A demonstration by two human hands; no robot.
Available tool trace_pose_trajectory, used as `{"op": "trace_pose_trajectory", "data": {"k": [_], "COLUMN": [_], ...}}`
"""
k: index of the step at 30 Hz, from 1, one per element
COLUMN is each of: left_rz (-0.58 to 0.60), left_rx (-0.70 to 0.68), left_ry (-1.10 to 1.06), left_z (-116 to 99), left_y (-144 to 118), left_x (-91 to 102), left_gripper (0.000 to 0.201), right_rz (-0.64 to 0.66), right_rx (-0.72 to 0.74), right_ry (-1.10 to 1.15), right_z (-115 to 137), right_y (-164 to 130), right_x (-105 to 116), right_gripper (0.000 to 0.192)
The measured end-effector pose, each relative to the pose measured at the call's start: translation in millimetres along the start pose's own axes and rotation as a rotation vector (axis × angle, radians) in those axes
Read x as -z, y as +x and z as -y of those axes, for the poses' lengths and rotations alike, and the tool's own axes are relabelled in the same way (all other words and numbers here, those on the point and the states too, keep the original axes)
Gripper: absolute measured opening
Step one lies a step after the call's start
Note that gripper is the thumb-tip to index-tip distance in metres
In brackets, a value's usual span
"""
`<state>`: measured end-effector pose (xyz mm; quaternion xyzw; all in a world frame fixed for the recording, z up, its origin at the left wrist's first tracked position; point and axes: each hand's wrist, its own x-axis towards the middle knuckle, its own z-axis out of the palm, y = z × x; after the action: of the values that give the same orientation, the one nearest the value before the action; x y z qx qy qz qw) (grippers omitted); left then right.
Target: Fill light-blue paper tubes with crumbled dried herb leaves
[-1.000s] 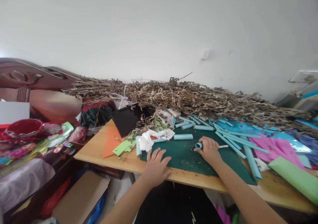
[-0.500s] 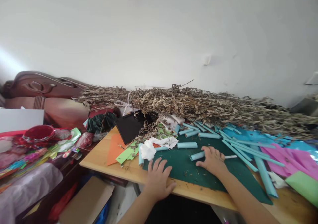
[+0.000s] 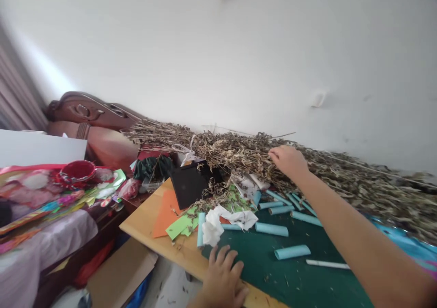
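Observation:
My right hand [image 3: 288, 160] reaches far across the table and its fingers touch the long heap of dried twigs and leaves [image 3: 246, 151] along the wall. Whether it grips a stem cannot be told. My left hand [image 3: 223, 278] lies flat, fingers apart, on the near edge of the dark green cutting mat [image 3: 293, 276]. A short blue paper tube [image 3: 292, 252] lies loose on the mat, with a thin white stick [image 3: 327, 264] beside it. Several more blue tubes [image 3: 273, 229] lie further back.
Crumpled white paper [image 3: 215, 223], green and orange paper scraps [image 3: 170, 217] and a black box [image 3: 191, 184] sit on the wooden table's left part [image 3: 143, 223]. A cluttered side surface with a red bowl [image 3: 78, 170] stands left. A cardboard box [image 3: 119, 271] lies on the floor.
My right hand let go of the blue tube on the mat and moved up and back to the dried twigs. The view swung left and tilted. My left hand stayed on the mat.

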<state>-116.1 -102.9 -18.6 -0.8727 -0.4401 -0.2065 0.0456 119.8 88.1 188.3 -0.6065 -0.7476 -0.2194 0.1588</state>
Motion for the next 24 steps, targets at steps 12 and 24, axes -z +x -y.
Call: {"op": "trace_pose_trajectory", "data": {"k": [12,24], "left_rz": [-0.589,-0.337], "left_rx": [-0.038,-0.325], "left_ry": [0.168,0.001], "left_z": [11,27], "left_y": [10,24], "left_x": [-52.6,-9.0], "left_gripper": [0.016,0.015], "right_rz": [0.355,0.19], "right_rx": [0.089,0.404], "right_ry": [-0.283,-0.343], "right_z": [7,-1], "right_y": [82,78], "right_x": [-39,5], "right_gripper": [0.023,0.027]}}
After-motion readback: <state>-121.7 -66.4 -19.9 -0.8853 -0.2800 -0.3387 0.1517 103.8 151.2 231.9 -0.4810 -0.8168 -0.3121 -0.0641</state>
